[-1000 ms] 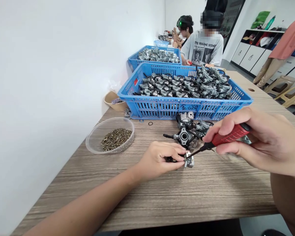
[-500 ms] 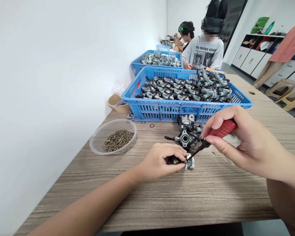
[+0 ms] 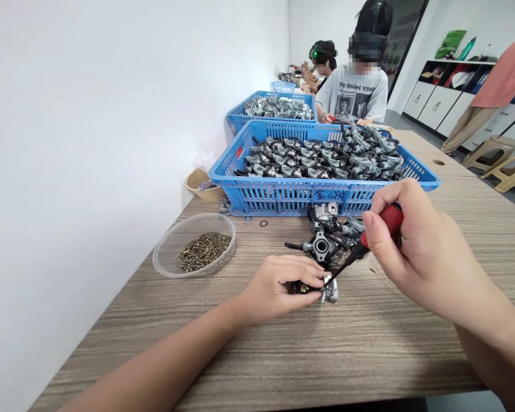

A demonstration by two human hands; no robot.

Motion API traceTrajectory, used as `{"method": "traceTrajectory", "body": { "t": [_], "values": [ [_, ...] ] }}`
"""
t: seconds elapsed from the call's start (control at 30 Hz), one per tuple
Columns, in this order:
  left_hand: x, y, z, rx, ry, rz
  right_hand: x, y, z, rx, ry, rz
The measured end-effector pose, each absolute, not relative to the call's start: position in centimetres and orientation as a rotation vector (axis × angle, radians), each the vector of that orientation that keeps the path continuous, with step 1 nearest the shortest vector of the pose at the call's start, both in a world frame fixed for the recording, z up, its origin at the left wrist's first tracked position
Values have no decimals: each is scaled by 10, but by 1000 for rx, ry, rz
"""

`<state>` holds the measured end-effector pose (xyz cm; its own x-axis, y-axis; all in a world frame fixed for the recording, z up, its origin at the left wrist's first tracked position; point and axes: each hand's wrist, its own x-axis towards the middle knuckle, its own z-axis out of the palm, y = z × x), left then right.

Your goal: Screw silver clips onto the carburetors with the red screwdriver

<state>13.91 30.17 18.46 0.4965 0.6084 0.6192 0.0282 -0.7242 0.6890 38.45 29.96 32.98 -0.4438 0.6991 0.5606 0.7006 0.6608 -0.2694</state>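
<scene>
My left hand (image 3: 278, 286) grips a small carburetor (image 3: 330, 290) on the table, thumb and fingers pinching its dark side; part of it is hidden under the fingers. My right hand (image 3: 429, 252) is wrapped round the red handle of a screwdriver (image 3: 360, 247). Its dark shaft slants down to the left, and the tip meets the carburetor beside my left fingertips. Just behind lie several more carburetors (image 3: 321, 246) with black hoses. A clear plastic bowl (image 3: 161, 257) of small brass-coloured screws (image 3: 206, 252) stands to the left.
A blue crate (image 3: 274, 197) full of carburetors stands across the table, with a second blue crate (image 3: 236, 119) behind it. A brown container (image 3: 201, 186) sits by the wall. A black ring (image 3: 263, 223) and a loose screw (image 3: 372, 270) lie on the wood. Co-workers (image 3: 354, 91) sit beyond.
My right hand has turned and changed its hold on the screwdriver handle, fingers now curled further round it. The tip stays at the carburetor, and my left hand keeps its grip.
</scene>
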Motion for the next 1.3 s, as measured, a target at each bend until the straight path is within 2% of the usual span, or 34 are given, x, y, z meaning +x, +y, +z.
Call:
{"method": "traceTrajectory", "body": {
  "t": [0.2,0.43,0.6,0.77,0.9,0.97,1.17,1.3],
  "values": [
    [138,302,181,2084,529,1199,392,302,332,-896,-2327,-28],
    [135,305,177,2018,507,1136,398,313,328,-629,-2386,381],
    [135,307,176,2006,470,1168,401,321,327,-516,-2414,418],
    [137,303,180,2026,505,1160,391,320,332,-570,-2395,51],
    [139,299,182,2066,555,1196,383,308,331,-910,-2265,-328],
    [140,298,183,2073,570,1209,384,302,333,-1044,-2258,-359],
    [141,297,183,2043,583,1204,415,292,351,-893,-2570,279],
    [143,298,181,2005,550,1233,429,301,361,-763,-2608,442]
  ]
}}
